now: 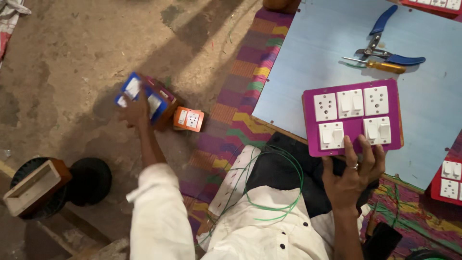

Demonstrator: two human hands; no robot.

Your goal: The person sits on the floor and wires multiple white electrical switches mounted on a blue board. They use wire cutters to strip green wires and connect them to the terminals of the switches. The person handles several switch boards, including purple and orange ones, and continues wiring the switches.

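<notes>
My right hand [353,175] holds a purple switchboard panel [352,117] by its lower edge; the panel carries white sockets and rocker switches and hovers over the near edge of a pale blue board [313,58]. My left hand [136,111] reaches out to the left over the dirt floor and rests on a blue switchboard panel [144,98] that lies on a small stack. An orange panel [188,119] with white fittings lies just right of that stack.
Blue-handled pliers [385,43] and a yellow-handled screwdriver [380,65] lie on the pale blue board. Red panels [450,180] sit at the right edge. Green wire [274,192] loops over my lap. A wooden box [33,185] rests on black round objects at left. A colourful mat [240,82] covers the floor.
</notes>
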